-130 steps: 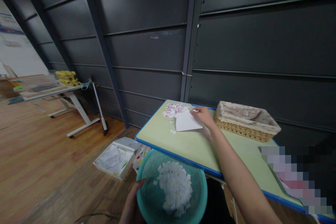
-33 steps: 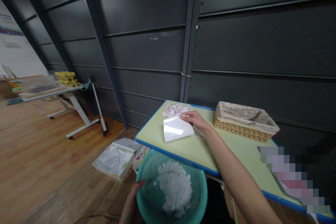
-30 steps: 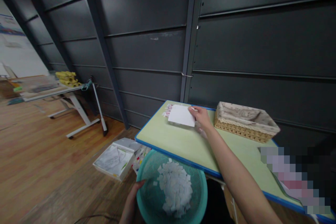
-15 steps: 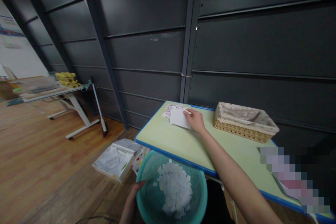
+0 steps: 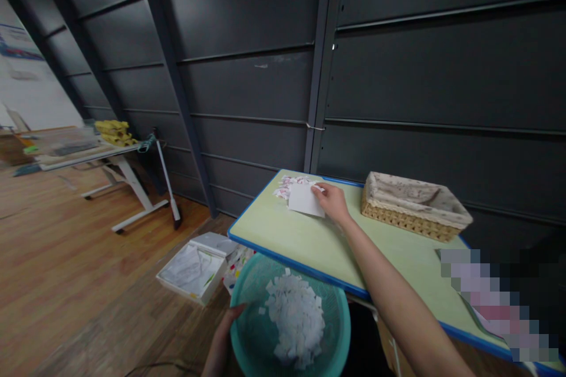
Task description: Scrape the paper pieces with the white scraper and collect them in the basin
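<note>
Pinched in the fingers of my right hand (image 5: 331, 199) is a white card (image 5: 305, 199), held low over the far left part of the pale green table (image 5: 274, 227). Beside and behind the card lies a heap of small paper scraps (image 5: 285, 187) with pinkish marks. My left hand (image 5: 227, 324) grips the left rim of a teal mesh basket (image 5: 247, 336) at the table's near edge, its thumb over the rim and its other fingers hidden. Inside the basket sits a pile of small white paper pieces (image 5: 296, 318).
A cloth-lined woven basket (image 5: 411, 218) stands at the table's back right. A pixelated patch covers the right corner. On the floor to the left is an open white box (image 5: 192, 274). Behind the table rises a dark panelled wall (image 5: 247, 88). Another table (image 5: 88, 153) stands far left.
The card and my right hand have shifted very slightly to the right. My left hand stays on the basket rim, and the paper pile looks the same.
</note>
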The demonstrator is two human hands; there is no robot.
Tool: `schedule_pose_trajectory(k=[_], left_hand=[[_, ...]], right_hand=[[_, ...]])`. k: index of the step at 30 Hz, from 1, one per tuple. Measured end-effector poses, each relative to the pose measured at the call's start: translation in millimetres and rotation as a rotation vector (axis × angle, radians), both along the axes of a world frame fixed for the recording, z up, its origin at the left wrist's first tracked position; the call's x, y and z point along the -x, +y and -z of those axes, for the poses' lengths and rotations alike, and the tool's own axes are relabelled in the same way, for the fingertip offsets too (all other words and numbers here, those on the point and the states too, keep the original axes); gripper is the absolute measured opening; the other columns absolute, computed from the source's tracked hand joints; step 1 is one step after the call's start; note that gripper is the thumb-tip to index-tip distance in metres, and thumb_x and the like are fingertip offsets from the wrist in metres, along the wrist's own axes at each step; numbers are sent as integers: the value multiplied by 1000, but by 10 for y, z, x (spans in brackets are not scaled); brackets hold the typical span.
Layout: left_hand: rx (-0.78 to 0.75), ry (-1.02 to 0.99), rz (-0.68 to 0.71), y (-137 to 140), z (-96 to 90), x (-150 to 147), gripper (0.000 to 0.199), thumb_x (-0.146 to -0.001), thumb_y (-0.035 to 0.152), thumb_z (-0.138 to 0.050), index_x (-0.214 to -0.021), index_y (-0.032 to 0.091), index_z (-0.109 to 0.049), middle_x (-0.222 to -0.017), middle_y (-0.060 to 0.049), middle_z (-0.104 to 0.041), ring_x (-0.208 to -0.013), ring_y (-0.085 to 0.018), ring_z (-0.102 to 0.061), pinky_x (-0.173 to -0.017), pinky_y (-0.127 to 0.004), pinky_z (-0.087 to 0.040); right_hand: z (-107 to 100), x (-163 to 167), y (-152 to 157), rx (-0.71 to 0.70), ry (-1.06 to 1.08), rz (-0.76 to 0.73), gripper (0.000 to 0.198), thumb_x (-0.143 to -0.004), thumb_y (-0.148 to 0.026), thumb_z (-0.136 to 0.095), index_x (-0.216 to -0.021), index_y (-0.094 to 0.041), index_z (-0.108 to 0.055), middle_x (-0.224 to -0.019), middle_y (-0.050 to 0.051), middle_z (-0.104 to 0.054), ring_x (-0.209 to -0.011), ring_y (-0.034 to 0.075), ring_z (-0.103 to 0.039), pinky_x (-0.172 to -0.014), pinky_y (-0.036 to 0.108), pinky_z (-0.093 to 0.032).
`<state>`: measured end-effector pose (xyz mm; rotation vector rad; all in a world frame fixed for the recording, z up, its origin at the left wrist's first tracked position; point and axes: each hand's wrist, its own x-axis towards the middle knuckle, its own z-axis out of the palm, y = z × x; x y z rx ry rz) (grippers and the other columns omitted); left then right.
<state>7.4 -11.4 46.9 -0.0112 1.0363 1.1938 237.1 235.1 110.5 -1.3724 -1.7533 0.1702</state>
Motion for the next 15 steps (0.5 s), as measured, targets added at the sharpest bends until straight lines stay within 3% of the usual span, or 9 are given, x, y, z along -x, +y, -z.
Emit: schedule_pose_trajectory(k=[5, 9, 15], left_hand=[[4, -9, -13, -10, -37, 17, 65, -78, 23, -62, -138, 6, -42, -94, -18, -78, -97, -39, -69, -94, -56, -46], [14, 23, -3, -21, -40, -6, 67, -77, 26, -64, -136, 2, -43, -88, -18, -79, -97, -41, -68, -88, -57, -49], [11, 41, -5, -14, -9, -20, 59, -79, 28, -61, -133, 8, -48, -88, -16, -79, -93, -40, -70, -84, -57, -51]], right_hand=[[-5, 11, 9, 10, 54, -48, 35, -85, -39, -51, -99, -16, -73, -100, 11, -73, -81, 23, -67, -76, 31, -47], [6, 20, 3, 3, 49, -20, 37, -86, -40, -50, -102, -15, -73, -101, 11, -73, -81, 23, -67, -77, 32, -47], [16, 19, 16, 30, 17, -14, 35, -86, -38, -50, -101, -16, -73, -101, 11, -73, -81, 23, -67, -78, 32, -47]])
